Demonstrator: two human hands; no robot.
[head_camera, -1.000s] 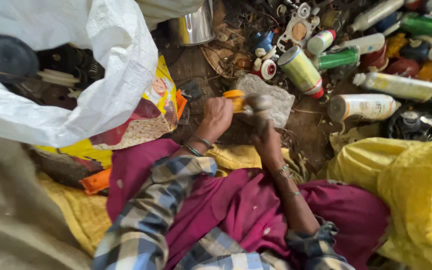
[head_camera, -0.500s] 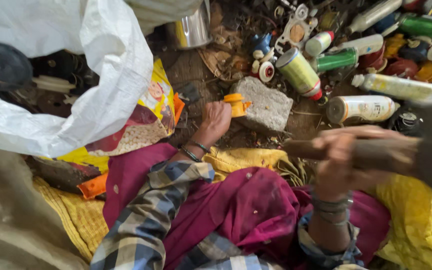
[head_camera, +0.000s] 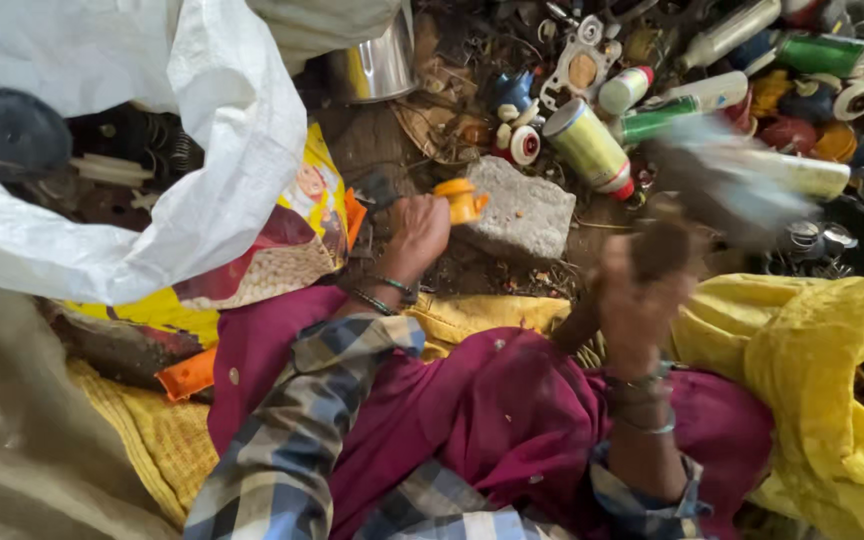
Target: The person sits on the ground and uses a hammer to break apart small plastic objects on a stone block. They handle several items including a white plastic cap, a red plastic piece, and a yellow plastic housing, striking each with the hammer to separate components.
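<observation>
The small orange plastic piece (head_camera: 460, 199) sits pinched in the left hand (head_camera: 414, 232), its grip clenched around it, resting on the near edge of a grey stone block (head_camera: 520, 208). Right of that grip, the right hand (head_camera: 630, 300) is clenched on a dark, motion-blurred tool (head_camera: 697, 195), raised above the block. Spray cans (head_camera: 588, 146) lie beyond.

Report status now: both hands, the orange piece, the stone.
Left hand pins small orange piece on edge of grey stone block. Right hand raised, gripping blurred tool handle. Cans and bottles crowd beyond the stone.
</observation>
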